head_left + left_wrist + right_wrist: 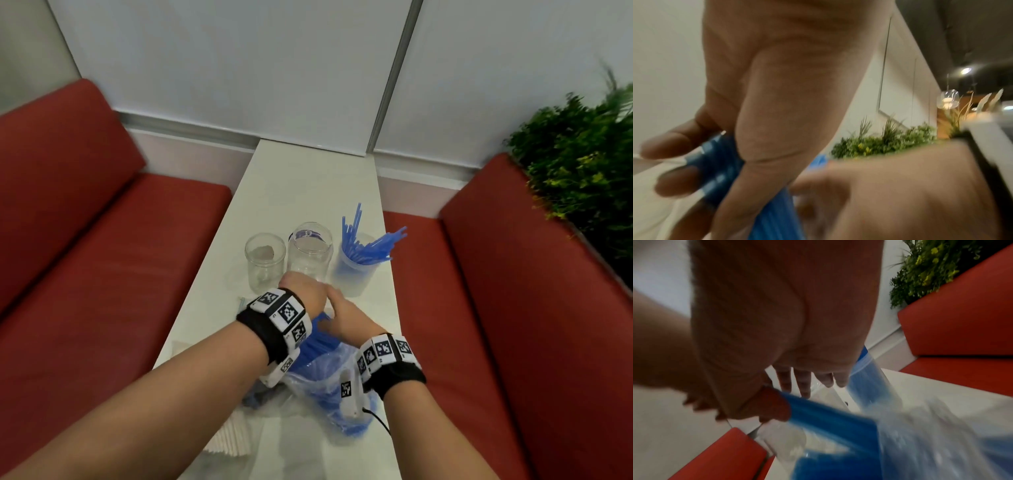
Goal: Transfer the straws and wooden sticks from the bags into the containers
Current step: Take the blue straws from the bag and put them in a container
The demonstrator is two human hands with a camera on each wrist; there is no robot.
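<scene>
A bundle of blue straws (313, 347) sticks out of a clear plastic bag (325, 390) on the near part of the white table (308, 188). My left hand (301, 293) grips the bundle's far end; in the left wrist view its fingers (674, 183) curl round the straws (715, 170). My right hand (340, 313) lies beside it over the bundle, with its fingers (803, 382) straight and its thumb against the straws (828, 417). A frosted cup (356, 274) holds several blue straws. A small glass jar (265, 262) and a taller clear jar (310, 253) stand left of it.
A pack of pale sticks (233, 442) lies at the table's near left edge. Red sofa seats (85, 240) (513, 291) flank the narrow table. A green plant (582, 154) stands at the back right. The table's far end runs to the wall.
</scene>
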